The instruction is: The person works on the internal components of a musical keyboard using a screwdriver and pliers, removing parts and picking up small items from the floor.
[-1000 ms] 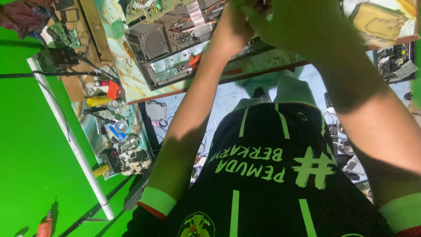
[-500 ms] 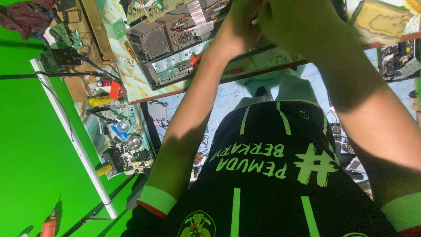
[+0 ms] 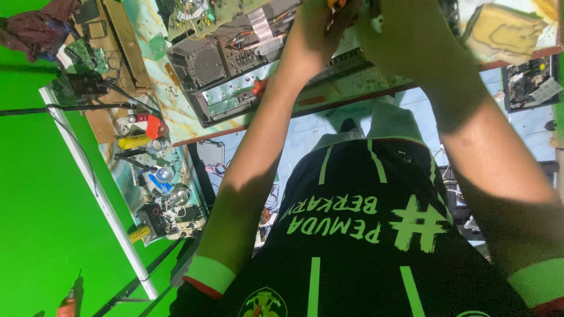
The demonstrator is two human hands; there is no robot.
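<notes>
Both hands meet at the top centre of the frame, over an opened electronic device (image 3: 235,76) that lies on a patterned workbench (image 3: 176,123). The left hand (image 3: 317,35) is curled, its fingers closed around a small orange-tipped object (image 3: 336,3) at the very top edge; what that object is cannot be told. The right hand (image 3: 405,35) is bunched close beside it, touching or nearly touching, and whether it grips anything cannot be told. The device shows a round grey disc, a flat ribbon cable and green circuit boards, in the upper left of the frame. A red-handled tool (image 3: 258,87) lies on its lower edge. Further left, a yellow cylinder (image 3: 134,141) and a red cap (image 3: 154,126) sit among clutter.
</notes>
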